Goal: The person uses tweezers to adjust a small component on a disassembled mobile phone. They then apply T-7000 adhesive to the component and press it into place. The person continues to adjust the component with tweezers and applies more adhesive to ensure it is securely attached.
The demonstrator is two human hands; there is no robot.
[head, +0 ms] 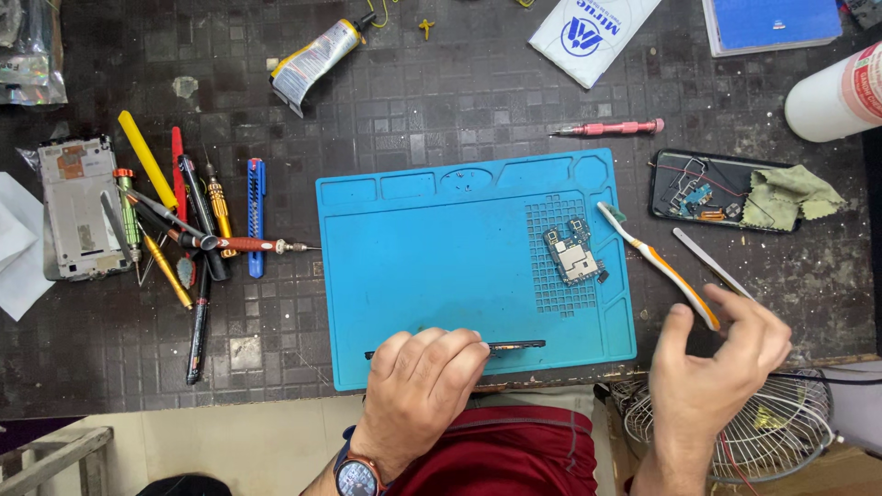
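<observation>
My left hand presses down on a thin dark phone part standing on edge at the near side of the blue repair mat. My right hand hovers off the mat's right edge, fingers closed around the end of metal tweezers. An orange-and-white toothbrush lies just left of that hand, its bristles by the mat's right edge. A small phone circuit board rests on the mat's gridded area.
Screwdrivers, pens and a blue cutter lie piled at left beside an opened phone frame. A glue tube, a pink screwdriver, a phone shell with a cloth, a white bottle and a wire fan guard surround the mat.
</observation>
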